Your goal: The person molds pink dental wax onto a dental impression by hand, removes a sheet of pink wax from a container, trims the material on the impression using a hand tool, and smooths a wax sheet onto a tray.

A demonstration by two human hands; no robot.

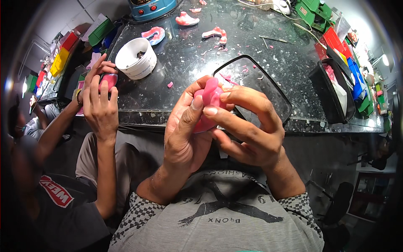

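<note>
A lump of soft pink dental wax is held up at the near edge of the table, in front of my chest. My left hand cups it from the left, with the thumb pressed along its side. From the right, my right hand pinches and presses the wax with thumb and fingertips. A folded strip stands up at its top. The lower part is mostly hidden by my fingers and palm. Behind my hands lies a dark, black-rimmed tray with pink wax scraps on it.
A white tub stands at the left. Farther back lie pink dental arch pieces, a metal hand tool and a blue device. A black box sits at right. On the left, a co-worker's hands hold another pink piece.
</note>
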